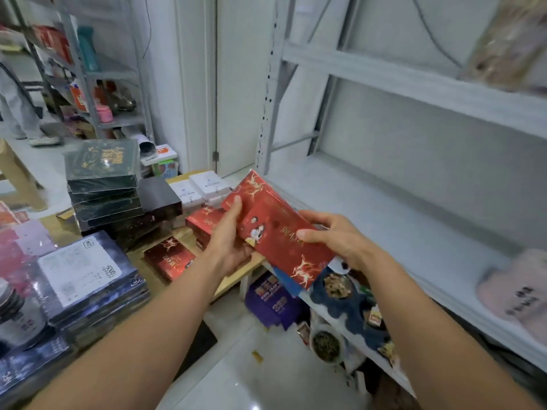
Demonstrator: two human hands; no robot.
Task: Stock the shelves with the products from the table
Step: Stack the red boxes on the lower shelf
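A flat red box with gold deer [275,232] is held in the air between the table and the white shelf unit. My left hand [229,232] grips its left edge and my right hand [334,235] grips its right edge. More red boxes [170,257] lie on the wooden table [236,279] below. A broad white shelf board [399,220] stretches to the right of the box, and another board [414,84] sits above it.
On the table stand a stack of dark green boxes [103,184], black boxes [159,199], white boxes [204,184] and grey-blue packs [88,279]. Pink items [515,291] lie on the shelf at right. Packets sit on a lower shelf [349,306]. A person stands at far left.
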